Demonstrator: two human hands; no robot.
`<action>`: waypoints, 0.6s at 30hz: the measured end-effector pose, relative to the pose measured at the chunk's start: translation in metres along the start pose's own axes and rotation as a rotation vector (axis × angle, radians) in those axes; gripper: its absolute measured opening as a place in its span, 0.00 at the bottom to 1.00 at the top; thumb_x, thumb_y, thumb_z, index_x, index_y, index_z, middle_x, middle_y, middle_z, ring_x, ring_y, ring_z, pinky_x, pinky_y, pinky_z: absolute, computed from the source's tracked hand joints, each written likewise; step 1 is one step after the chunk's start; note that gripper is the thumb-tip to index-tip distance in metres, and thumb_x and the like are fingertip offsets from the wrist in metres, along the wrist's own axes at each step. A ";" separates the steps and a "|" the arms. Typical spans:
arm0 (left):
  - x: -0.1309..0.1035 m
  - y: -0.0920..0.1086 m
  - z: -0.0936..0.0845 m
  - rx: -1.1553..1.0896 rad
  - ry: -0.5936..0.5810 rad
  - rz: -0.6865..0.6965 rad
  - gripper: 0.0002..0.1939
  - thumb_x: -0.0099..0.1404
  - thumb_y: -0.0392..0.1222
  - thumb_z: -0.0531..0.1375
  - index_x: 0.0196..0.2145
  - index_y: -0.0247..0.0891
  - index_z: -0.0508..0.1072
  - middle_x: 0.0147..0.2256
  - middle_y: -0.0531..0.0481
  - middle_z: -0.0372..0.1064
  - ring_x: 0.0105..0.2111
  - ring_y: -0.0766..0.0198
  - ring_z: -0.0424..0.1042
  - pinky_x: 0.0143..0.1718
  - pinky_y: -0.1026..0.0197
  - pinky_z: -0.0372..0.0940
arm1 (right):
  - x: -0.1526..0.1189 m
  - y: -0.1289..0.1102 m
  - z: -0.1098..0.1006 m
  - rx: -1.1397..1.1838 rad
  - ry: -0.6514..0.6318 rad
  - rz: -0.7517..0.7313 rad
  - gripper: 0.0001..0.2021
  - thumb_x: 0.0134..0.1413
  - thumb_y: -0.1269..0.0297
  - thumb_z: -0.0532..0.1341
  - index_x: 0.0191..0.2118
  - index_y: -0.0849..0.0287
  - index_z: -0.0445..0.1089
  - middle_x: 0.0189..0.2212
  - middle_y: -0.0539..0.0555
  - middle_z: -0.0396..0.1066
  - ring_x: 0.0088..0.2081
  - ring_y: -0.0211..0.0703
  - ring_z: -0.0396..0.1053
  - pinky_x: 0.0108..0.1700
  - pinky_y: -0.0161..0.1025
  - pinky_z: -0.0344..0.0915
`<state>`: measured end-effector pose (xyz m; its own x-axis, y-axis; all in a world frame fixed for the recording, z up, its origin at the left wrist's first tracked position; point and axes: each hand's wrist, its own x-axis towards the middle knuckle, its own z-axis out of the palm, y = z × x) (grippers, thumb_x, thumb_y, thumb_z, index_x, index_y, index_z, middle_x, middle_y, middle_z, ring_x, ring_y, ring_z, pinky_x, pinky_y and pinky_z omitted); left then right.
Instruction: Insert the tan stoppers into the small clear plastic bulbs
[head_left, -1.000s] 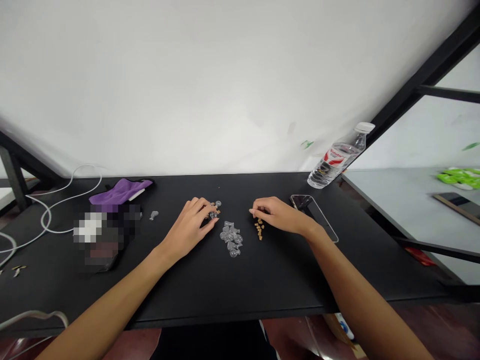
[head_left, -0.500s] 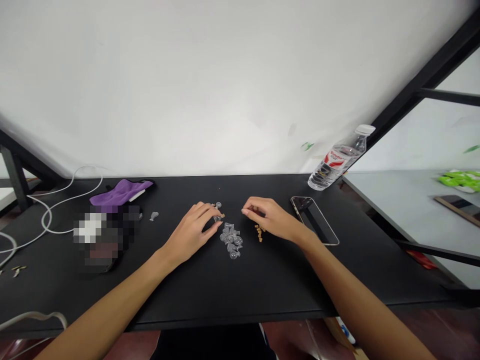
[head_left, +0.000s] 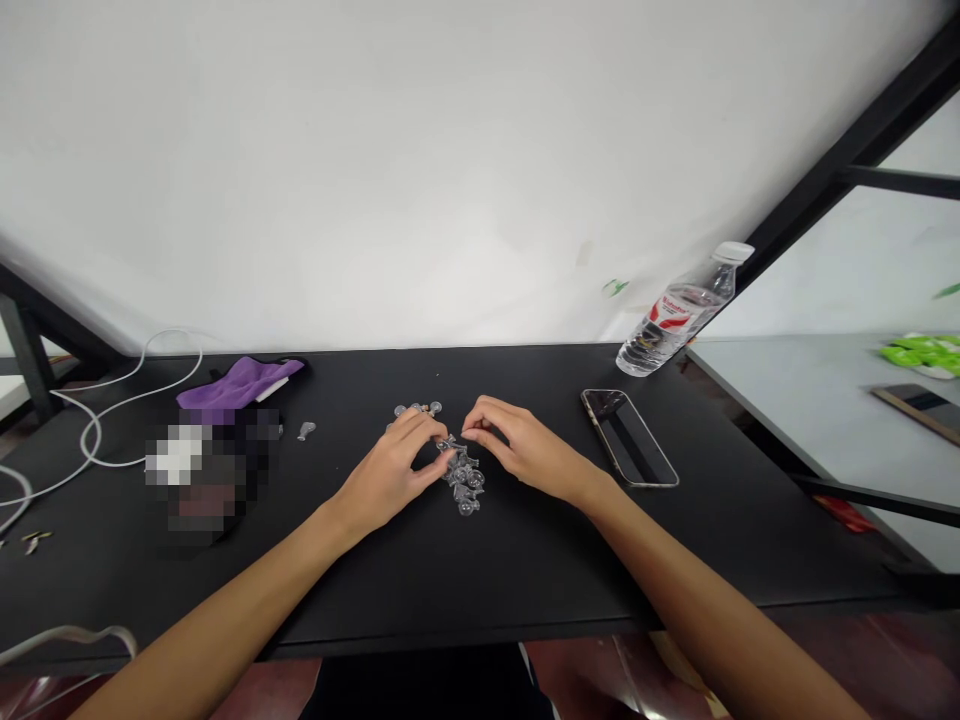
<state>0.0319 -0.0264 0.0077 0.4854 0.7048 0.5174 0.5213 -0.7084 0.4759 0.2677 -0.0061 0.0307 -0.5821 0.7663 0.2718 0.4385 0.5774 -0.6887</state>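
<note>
Between the thumb and fingertips of my left hand [head_left: 401, 465] is a small clear glass bottle [head_left: 443, 443], partly covered by the fingers. My right hand [head_left: 517, 445] is closed in a pinch just to its right, thumb against index finger; anything in that pinch is too small to make out. Below and between the hands lies a pile of small clear glass bottles [head_left: 466, 485] with round bodies and narrow necks. More of these bottles [head_left: 436, 408] rest behind my left hand, one with a tan bit beside it. The tan corks are hidden now.
A smartphone [head_left: 630, 437] lies right of my right hand. A water bottle [head_left: 675, 315] leans at the back right near the black frame. Left are a purple cloth [head_left: 241, 386], a stray glass bottle [head_left: 306, 430] and white cables [head_left: 97, 440]. A white wall [head_left: 420, 180] stands behind.
My right hand has moved left, close to my left fingertips, and the tan corks beside it have dropped out of sight. My left hand has shifted slightly toward the pile, uncovering bottles behind it.
</note>
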 end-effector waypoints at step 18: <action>-0.005 -0.023 -0.008 0.110 -0.272 -0.049 0.11 0.75 0.45 0.60 0.50 0.43 0.76 0.44 0.47 0.73 0.47 0.54 0.69 0.53 0.49 0.63 | -0.010 0.047 -0.049 -0.051 -0.255 0.184 0.16 0.66 0.50 0.59 0.38 0.58 0.75 0.38 0.55 0.66 0.37 0.44 0.66 0.42 0.42 0.64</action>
<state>0.0119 -0.0138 0.0004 0.6205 0.7328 0.2793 0.6141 -0.6756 0.4080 0.3280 0.0269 0.0282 -0.6395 0.7679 -0.0360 0.5826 0.4536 -0.6744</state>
